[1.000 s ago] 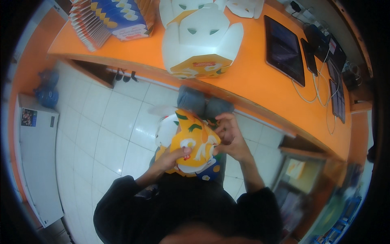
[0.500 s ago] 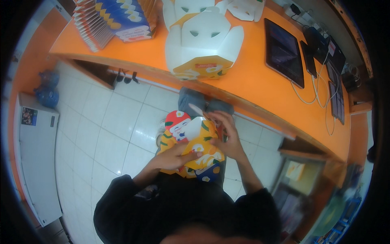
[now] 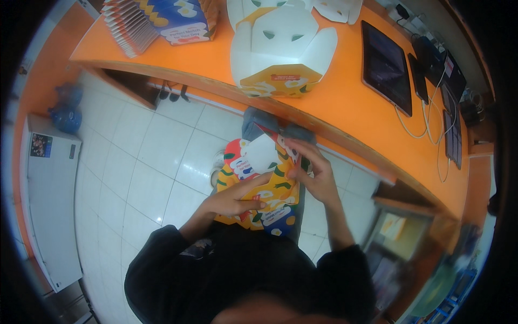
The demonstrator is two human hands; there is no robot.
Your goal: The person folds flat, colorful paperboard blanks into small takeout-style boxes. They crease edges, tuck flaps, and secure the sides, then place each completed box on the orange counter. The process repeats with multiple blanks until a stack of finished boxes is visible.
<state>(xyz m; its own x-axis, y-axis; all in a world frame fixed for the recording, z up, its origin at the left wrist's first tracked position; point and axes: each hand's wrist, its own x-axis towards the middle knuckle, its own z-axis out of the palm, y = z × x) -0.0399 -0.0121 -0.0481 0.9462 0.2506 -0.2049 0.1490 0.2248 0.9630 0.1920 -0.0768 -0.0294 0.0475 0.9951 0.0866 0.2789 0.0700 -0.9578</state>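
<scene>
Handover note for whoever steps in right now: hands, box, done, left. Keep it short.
Left hand: grip on the lower left side of the orange printed carton, fingers across its front.
Right hand: fingertips pinching the carton's upper right edge beside a raised white flap.
Carton: held in the air in front of the body, above the white tiled floor, not resting on the orange counter.
Done: one opened-out white and orange carton stands on the counter; a stack of flat blanks lies at its left end.
Left: the held carton looks only partly folded, top flap still up.
</scene>
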